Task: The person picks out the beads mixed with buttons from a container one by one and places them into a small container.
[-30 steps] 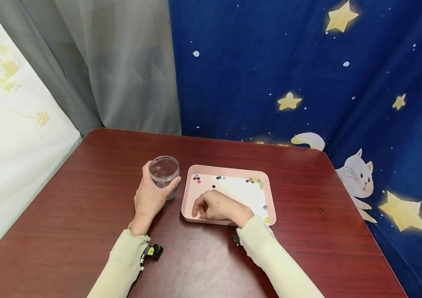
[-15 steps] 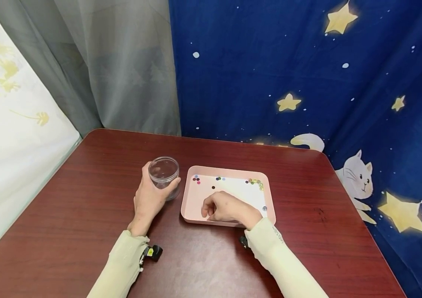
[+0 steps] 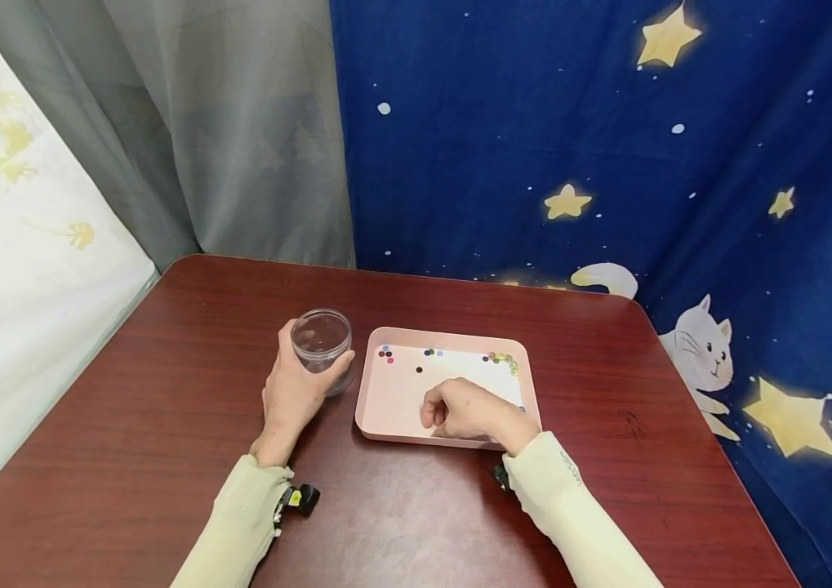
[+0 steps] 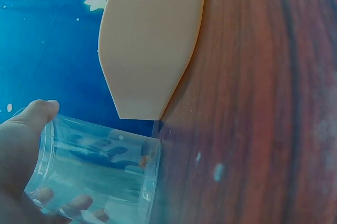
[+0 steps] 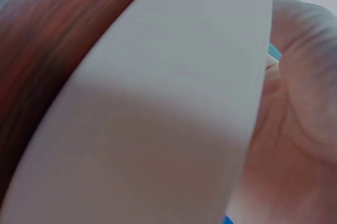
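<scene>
My left hand (image 3: 293, 384) grips a clear plastic jar (image 4: 100, 166) around its side, with the thumb near the rim. The jar stands upright and lidless on the table, just left of a shallow pink tray (image 3: 364, 392). Over the near part of that tray is my right hand (image 3: 463, 408), its fingers curled and pointing down towards the tray floor. I cannot tell whether a bead is between its fingertips. Small round beads lie in the tray: a group with a pink bead (image 3: 389, 360) at the far left, a dark bead (image 3: 419, 370) nearer the middle, and yellowish beads (image 3: 513, 369) in the far right corner.
The dark red wooden table (image 3: 166, 425) extends on all sides of the tray and jar. Behind it hang a grey curtain (image 3: 261, 147) and a blue curtain (image 3: 460, 163) with stars. The tray's raised wall (image 5: 158, 92) fills much of the right wrist view.
My right hand has slid to the right along the near side of the tray, its forearm now covering the near right corner. The left hand and the jar have stayed in place.
</scene>
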Available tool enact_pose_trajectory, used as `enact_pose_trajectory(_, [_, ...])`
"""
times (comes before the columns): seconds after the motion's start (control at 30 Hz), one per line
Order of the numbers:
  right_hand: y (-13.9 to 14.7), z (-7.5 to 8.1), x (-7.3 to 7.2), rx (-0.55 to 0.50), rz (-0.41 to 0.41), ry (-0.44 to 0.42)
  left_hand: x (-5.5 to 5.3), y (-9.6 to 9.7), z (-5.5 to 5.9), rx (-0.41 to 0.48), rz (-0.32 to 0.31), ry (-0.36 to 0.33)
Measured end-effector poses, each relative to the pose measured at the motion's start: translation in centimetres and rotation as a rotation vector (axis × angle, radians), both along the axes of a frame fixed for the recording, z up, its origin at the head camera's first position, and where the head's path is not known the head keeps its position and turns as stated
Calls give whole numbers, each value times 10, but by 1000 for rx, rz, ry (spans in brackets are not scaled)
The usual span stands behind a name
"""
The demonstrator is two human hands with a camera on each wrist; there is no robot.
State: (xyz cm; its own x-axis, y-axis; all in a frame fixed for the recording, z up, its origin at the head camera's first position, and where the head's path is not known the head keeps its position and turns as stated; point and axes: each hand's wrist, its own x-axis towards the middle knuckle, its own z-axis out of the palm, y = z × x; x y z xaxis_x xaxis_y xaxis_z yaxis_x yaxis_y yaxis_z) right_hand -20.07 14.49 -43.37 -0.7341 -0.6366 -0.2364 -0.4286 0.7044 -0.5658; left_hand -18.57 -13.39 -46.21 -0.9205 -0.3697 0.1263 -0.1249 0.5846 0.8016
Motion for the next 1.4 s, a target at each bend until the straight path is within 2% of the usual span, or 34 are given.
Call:
enact_pose_trajectory(0.47, [28,3,4,18,-50,0,1,0,-1,2,0,-4])
enact_pose_trajectory(0.87, [47,8,4,53,-33,73,0,0,-1,2,1,-5])
enact_pose_trajectory(1.07, [53,9,5,65,-57,53,-1,0,-1,3,-1,-3])
enact_pose_trajectory(1.4, [57,16,7,188,-92,97,-2,-1,-1,5,0,3])
